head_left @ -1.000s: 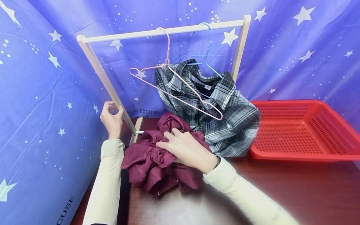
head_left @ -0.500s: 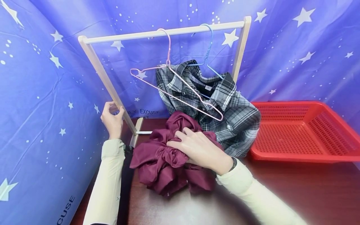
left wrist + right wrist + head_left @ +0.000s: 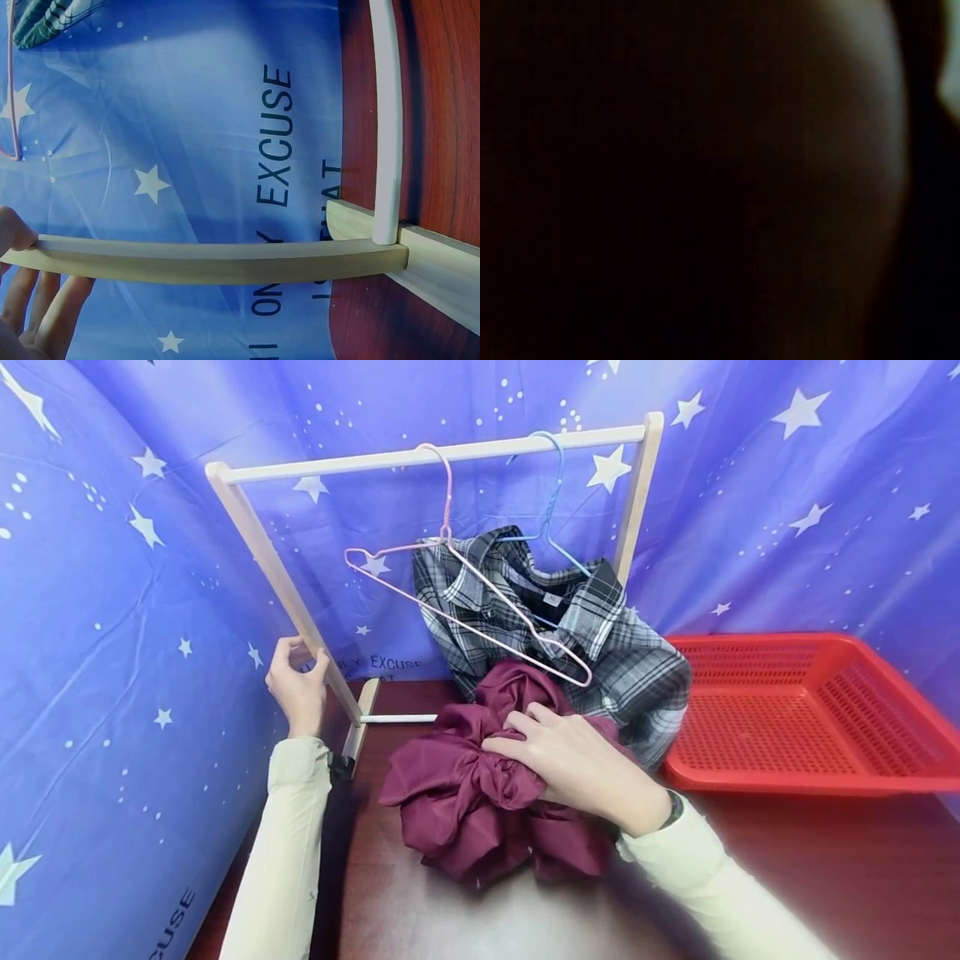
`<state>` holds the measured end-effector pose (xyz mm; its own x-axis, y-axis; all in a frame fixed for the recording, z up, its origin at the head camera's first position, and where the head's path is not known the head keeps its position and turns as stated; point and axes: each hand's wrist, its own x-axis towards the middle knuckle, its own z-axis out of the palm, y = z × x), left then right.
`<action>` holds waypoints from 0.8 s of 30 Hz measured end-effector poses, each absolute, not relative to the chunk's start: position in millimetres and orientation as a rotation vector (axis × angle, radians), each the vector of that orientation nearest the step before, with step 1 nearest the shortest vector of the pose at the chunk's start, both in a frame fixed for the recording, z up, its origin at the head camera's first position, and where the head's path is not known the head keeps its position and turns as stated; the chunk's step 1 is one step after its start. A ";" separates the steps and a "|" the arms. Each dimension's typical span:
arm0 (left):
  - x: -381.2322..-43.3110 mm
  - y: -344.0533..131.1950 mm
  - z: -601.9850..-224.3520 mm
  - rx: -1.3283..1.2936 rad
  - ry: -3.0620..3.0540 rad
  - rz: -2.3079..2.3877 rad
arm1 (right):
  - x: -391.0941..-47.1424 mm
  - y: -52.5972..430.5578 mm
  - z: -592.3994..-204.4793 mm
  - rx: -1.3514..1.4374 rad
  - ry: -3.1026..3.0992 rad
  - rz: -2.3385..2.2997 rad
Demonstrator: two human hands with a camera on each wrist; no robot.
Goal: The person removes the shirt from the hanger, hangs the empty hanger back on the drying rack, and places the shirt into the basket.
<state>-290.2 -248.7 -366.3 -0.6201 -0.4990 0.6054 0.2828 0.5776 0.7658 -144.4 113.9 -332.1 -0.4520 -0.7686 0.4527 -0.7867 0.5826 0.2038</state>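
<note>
My left hand (image 3: 298, 687) pinches the left upright of a wooden clothes rack (image 3: 281, 581); in the left wrist view the thumb (image 3: 13, 231) lies on one side of the post and the fingers on the other. With my right hand (image 3: 573, 760) I grip a bunched burgundy garment (image 3: 457, 810) low over the table, fingertips sunk in its folds. Above it a bare pink hanger (image 3: 480, 631) hangs from the rack's top bar. A grey plaid shirt (image 3: 637, 668) hangs behind on a blue hanger (image 3: 555, 497). The right wrist view is nearly black.
A red perforated plastic basket (image 3: 772, 781) stands on the right of the dark red table (image 3: 750, 877). A blue star-printed curtain (image 3: 105, 652) closes off the back and left. The rack's white lower bar (image 3: 397, 719) runs just above the table.
My right hand has carried the bunched burgundy garment to the right, baring more of the rack's lower bar. The left hand keeps its place on the upright.
</note>
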 end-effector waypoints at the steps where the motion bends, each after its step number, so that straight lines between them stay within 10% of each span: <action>1: -289.7 -249.0 -366.6 0.176 -1.940 -1.131 | -144.0 117.0 -332.6 1.241 -2.312 0.052; 24: -291.1 -250.1 -367.2 0.161 -1.929 -1.142 | -125.5 177.9 -321.2 1.158 -2.410 0.080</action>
